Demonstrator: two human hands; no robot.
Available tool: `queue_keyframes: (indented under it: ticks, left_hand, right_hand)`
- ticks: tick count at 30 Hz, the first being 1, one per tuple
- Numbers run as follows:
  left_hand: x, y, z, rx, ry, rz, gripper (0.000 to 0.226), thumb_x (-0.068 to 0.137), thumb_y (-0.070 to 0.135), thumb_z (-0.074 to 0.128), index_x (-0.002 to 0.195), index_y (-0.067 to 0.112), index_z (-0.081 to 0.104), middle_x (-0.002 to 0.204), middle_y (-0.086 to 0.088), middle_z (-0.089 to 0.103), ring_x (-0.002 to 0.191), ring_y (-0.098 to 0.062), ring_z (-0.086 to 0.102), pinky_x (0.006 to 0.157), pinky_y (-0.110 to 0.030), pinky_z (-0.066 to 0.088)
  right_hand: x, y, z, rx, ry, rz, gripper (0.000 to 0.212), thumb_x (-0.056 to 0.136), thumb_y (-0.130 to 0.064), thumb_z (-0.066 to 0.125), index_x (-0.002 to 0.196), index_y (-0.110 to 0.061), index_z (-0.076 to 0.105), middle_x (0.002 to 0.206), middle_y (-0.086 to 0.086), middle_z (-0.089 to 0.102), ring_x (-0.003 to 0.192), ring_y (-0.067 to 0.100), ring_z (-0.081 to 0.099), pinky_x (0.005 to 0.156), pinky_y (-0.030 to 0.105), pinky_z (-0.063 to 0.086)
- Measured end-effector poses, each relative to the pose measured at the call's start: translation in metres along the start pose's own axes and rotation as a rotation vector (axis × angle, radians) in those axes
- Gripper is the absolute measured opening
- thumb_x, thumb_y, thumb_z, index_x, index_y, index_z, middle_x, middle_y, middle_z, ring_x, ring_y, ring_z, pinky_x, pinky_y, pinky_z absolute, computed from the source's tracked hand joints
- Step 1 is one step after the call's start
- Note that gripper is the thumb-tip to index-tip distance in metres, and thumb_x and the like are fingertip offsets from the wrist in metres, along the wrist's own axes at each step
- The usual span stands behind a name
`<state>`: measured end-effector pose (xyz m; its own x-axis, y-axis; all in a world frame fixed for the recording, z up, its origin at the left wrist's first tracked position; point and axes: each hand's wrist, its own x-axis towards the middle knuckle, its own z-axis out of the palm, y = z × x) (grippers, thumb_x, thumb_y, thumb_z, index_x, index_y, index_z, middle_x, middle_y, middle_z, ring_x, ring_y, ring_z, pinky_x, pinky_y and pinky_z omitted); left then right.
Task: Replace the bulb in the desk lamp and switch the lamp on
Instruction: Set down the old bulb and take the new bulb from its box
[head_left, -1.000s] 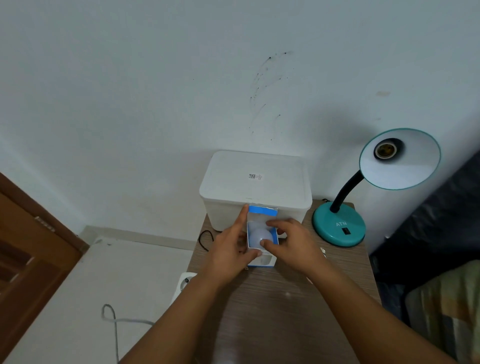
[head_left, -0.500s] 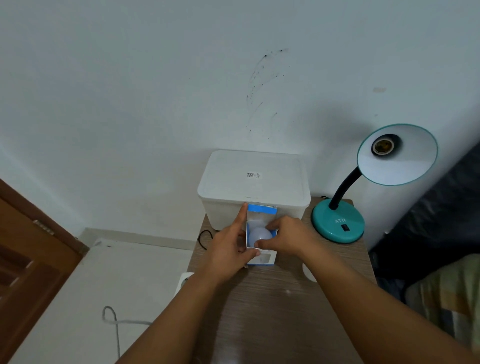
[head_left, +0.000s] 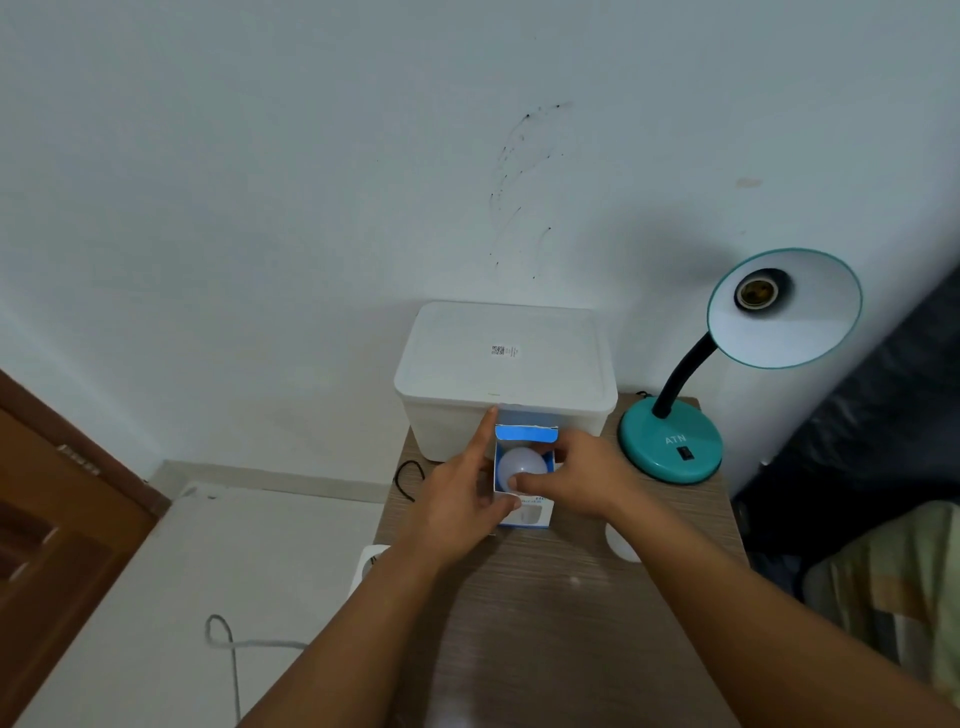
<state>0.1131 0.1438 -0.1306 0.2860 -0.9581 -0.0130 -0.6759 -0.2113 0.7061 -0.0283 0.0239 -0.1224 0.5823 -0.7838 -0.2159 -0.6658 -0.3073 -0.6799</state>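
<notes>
A blue and white bulb box (head_left: 525, 434) stands open on the wooden table (head_left: 550, 613). My left hand (head_left: 457, 499) grips the box from its left side, index finger stretched up along it. A white bulb (head_left: 521, 464) shows in the open top, and my right hand (head_left: 582, 480) pinches it with thumb and fingers. The teal desk lamp (head_left: 672, 447) stands at the table's far right; its shade (head_left: 789, 317) faces me with a bare socket (head_left: 757, 293). A black switch (head_left: 686, 453) sits on its base.
A white lidded plastic bin (head_left: 506, 364) stands behind the box against the wall. A white round object (head_left: 621, 543) lies right of my right wrist. A power strip (head_left: 370, 564) and cable (head_left: 228, 639) lie left of the table. Dark bedding is at right.
My right hand has closed its fingers around the bulb inside the box, and the bulb sits slightly higher in the opening. The left hand keeps holding the box.
</notes>
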Motion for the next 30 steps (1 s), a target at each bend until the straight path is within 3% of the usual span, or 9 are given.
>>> queue_keyframes:
  ticks: [6, 10, 14, 19, 24, 28, 30]
  left_hand:
    - [0.001, -0.002, 0.006, -0.002, -0.005, 0.013, 0.106, 0.088, 0.035, 0.074, 0.155, 0.047, -0.006, 0.123, 0.01, 0.067, 0.096, -0.007, 0.069, 0.092, -0.036, 0.057]
    - [0.003, -0.004, 0.008, -0.018, 0.0, 0.02, 0.106, 0.087, 0.034, 0.075, 0.154, 0.05, -0.006, 0.123, 0.01, 0.067, 0.092, -0.006, 0.07, 0.089, -0.035, 0.059]
    - [0.004, -0.005, 0.011, -0.023, 0.009, 0.012, 0.109, 0.086, 0.035, 0.076, 0.152, 0.053, -0.009, 0.123, 0.009, 0.068, 0.097, -0.009, 0.07, 0.091, -0.04, 0.059]
    - [0.004, -0.002, 0.015, 0.028, 0.013, -0.027, 0.111, 0.087, 0.037, 0.075, 0.149, 0.055, -0.016, 0.13, 0.006, 0.065, 0.104, -0.015, 0.069, 0.095, -0.046, 0.056]
    - [0.005, -0.002, 0.018, 0.038, 0.026, -0.041, 0.112, 0.087, 0.037, 0.075, 0.147, 0.058, -0.018, 0.131, 0.006, 0.064, 0.103, -0.015, 0.069, 0.093, -0.046, 0.057]
    - [0.005, -0.001, 0.021, 0.072, 0.049, -0.029, 0.11, 0.088, 0.037, 0.074, 0.149, 0.054, -0.016, 0.131, 0.007, 0.064, 0.101, -0.013, 0.07, 0.092, -0.043, 0.058]
    - [0.004, -0.002, 0.023, 0.093, 0.057, -0.015, 0.106, 0.089, 0.036, 0.072, 0.151, 0.053, -0.012, 0.131, 0.007, 0.065, 0.101, -0.012, 0.07, 0.093, -0.039, 0.058]
  right_hand:
    - [-0.017, 0.007, 0.0, 0.12, 0.105, -0.032, 0.061, 0.06, -0.06, 0.076, 0.115, -0.036, 0.064, 0.105, -0.019, 0.068, 0.094, 0.002, 0.063, 0.084, 0.036, 0.056]
    - [-0.029, 0.003, -0.006, 0.158, 0.133, -0.069, 0.057, 0.068, -0.054, 0.078, 0.119, -0.036, 0.062, 0.109, -0.017, 0.066, 0.088, 0.004, 0.064, 0.079, 0.032, 0.057]
    - [-0.036, 0.001, -0.012, 0.204, 0.144, -0.087, 0.05, 0.071, -0.049, 0.079, 0.116, -0.043, 0.058, 0.106, -0.021, 0.058, 0.095, 0.006, 0.06, 0.074, 0.024, 0.05]
    - [-0.045, 0.007, -0.015, 0.245, 0.19, -0.09, 0.051, 0.064, -0.057, 0.078, 0.111, -0.046, 0.06, 0.116, -0.017, 0.063, 0.104, 0.007, 0.06, 0.083, 0.036, 0.055]
    - [-0.058, 0.017, -0.022, 0.273, 0.259, -0.089, 0.06, 0.065, -0.056, 0.078, 0.12, -0.037, 0.062, 0.12, -0.014, 0.062, 0.104, 0.005, 0.059, 0.078, 0.025, 0.051]
    - [-0.073, 0.024, -0.03, 0.338, 0.286, -0.087, 0.056, 0.066, -0.053, 0.079, 0.117, -0.039, 0.062, 0.114, -0.016, 0.063, 0.101, 0.005, 0.06, 0.082, 0.033, 0.056]
    - [-0.081, 0.026, -0.034, 0.364, 0.309, -0.091, 0.049, 0.068, -0.045, 0.081, 0.113, -0.04, 0.063, 0.109, -0.016, 0.065, 0.098, 0.005, 0.061, 0.08, 0.03, 0.055]
